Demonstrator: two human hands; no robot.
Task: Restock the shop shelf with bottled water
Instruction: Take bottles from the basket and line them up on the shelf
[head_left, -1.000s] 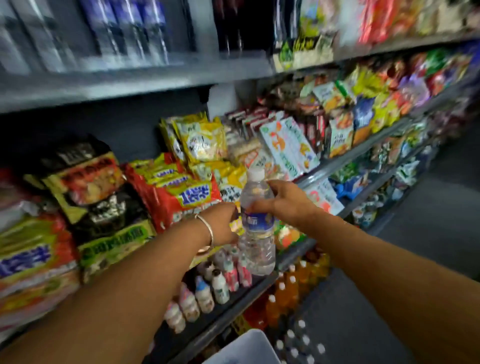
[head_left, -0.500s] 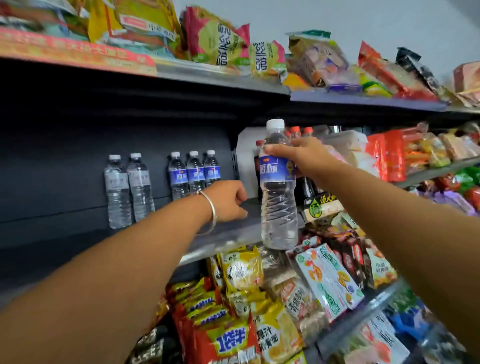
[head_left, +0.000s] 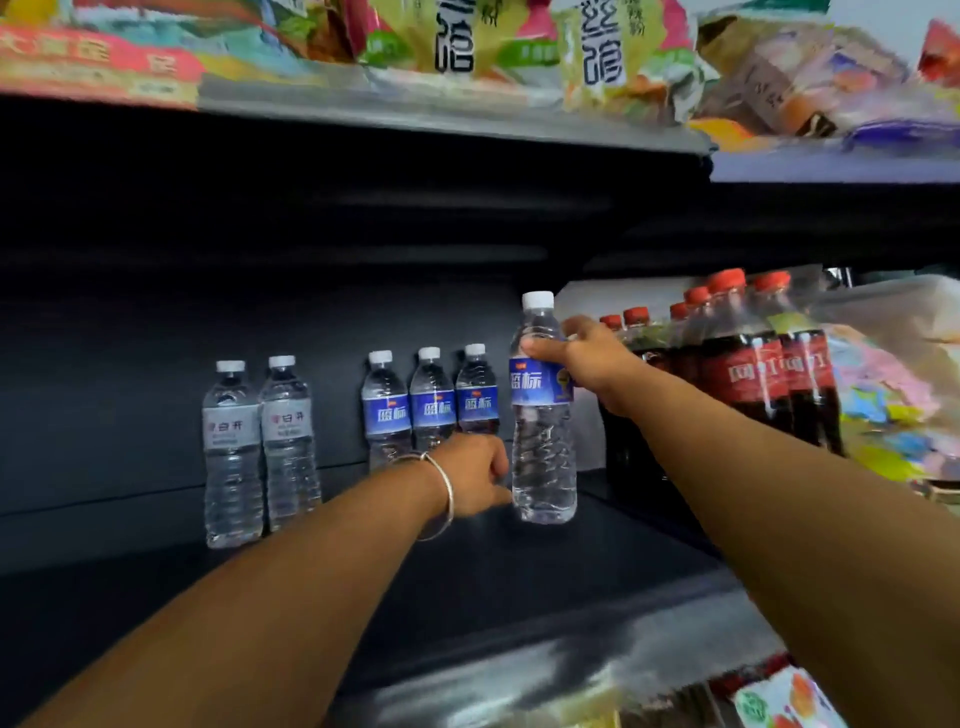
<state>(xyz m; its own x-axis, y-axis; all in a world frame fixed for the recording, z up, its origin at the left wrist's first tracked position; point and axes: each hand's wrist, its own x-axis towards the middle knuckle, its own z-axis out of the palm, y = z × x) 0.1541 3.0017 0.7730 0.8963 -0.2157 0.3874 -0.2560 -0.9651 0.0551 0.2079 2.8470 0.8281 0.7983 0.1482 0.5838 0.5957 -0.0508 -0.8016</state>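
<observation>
My right hand (head_left: 589, 358) grips a blue-labelled water bottle (head_left: 543, 447) near its shoulder and holds it upright just above the dark shelf (head_left: 467, 587). The bottle hangs to the right of three matching blue-labelled bottles (head_left: 431, 410) that stand at the back of the shelf. My left hand (head_left: 475, 475), with a silver bangle on the wrist, reaches in beside the held bottle's lower half, fingers curled, with nothing in it. Two white-labelled water bottles (head_left: 260, 447) stand further left.
Dark cola bottles with red caps (head_left: 753, 364) stand close on the right of the held bottle. Snack bags (head_left: 597, 57) fill the shelf above. More packets (head_left: 779, 696) show below at the lower right. The shelf's front lip (head_left: 519, 675) runs across the bottom.
The view has risen from the lower snack shelves to the water shelf. My right hand has carried the bottle up and in over the shelf; my left hand has moved in beside it.
</observation>
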